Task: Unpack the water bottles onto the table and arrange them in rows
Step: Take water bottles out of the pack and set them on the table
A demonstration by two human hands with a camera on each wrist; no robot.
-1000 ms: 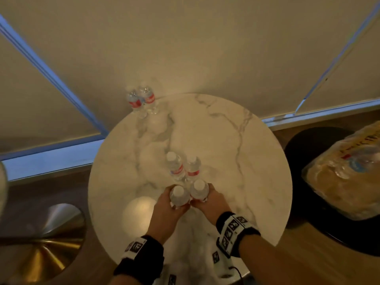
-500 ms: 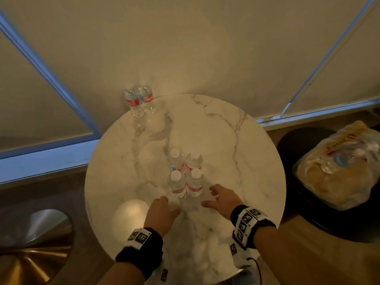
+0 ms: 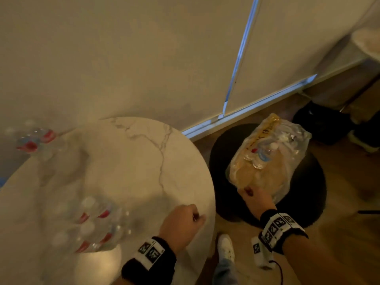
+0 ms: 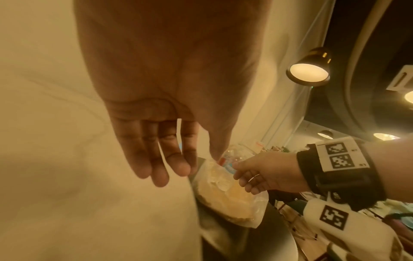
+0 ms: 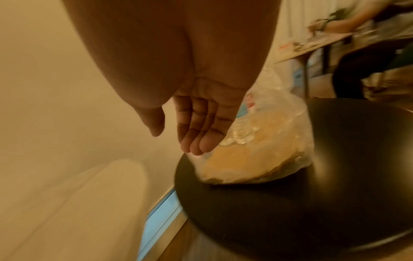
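A blurred cluster of red-labelled water bottles (image 3: 94, 225) stands on the round marble table (image 3: 144, 161), and two more bottles (image 3: 35, 140) stand at its far left edge. The torn plastic pack (image 3: 273, 153) with bottles inside lies on a black stool (image 3: 304, 202) right of the table. My right hand (image 3: 246, 191) reaches to the pack's near edge, its fingers straight and together (image 5: 196, 141) at the plastic (image 5: 257, 155). My left hand (image 3: 195, 218) hovers over the table's right edge, its fingers (image 4: 176, 164) loosely hanging and holding nothing.
Pale window blinds (image 3: 144, 58) rise right behind the table and stool. My white shoe (image 3: 226, 247) stands on the wooden floor between them. Dark things (image 3: 320, 124) sit on the floor at the far right. A lamp (image 4: 308, 70) hangs overhead.
Both hands let go of the two front bottles, which now stand beside the other pair. The view swung right; my right hand moved to the pack and my left hand drifted to the table's right edge.
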